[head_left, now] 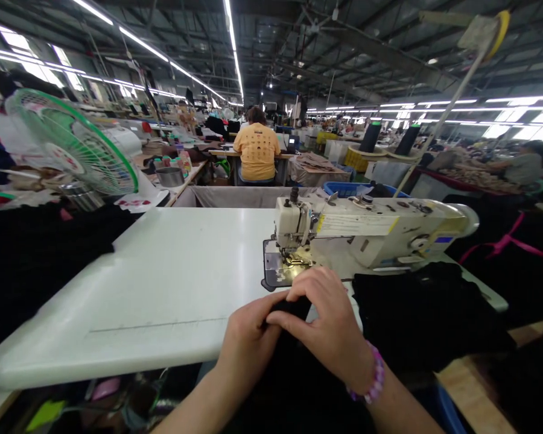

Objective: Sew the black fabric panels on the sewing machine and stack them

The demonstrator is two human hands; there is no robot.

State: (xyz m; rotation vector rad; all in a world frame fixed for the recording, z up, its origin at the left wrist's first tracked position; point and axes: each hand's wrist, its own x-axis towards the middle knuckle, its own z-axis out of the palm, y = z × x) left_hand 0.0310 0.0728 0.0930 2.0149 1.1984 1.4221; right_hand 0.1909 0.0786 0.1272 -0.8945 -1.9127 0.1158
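Observation:
Just in front of the sewing machine (344, 223), both hands come together on a piece of black fabric (294, 307). My left hand (253, 328) has its fingers closed on the cloth's upper edge. Curled over from the other side, my right hand (326, 319) pinches the same edge between thumb and fingers; a beaded bracelet is on its wrist. The fabric hangs down past the table edge toward my lap, where its dark folds are hard to make out. Beyond the fingertips lies the lit needle plate (294, 265), under the machine's presser foot.
The white table top (185, 265) stretches to the left. More black cloth (425, 307) lies right of the machine, and a dark pile (36, 259) sits at far left near a green fan (76, 138). Ahead, a person in a yellow shirt (257, 150) sits facing away.

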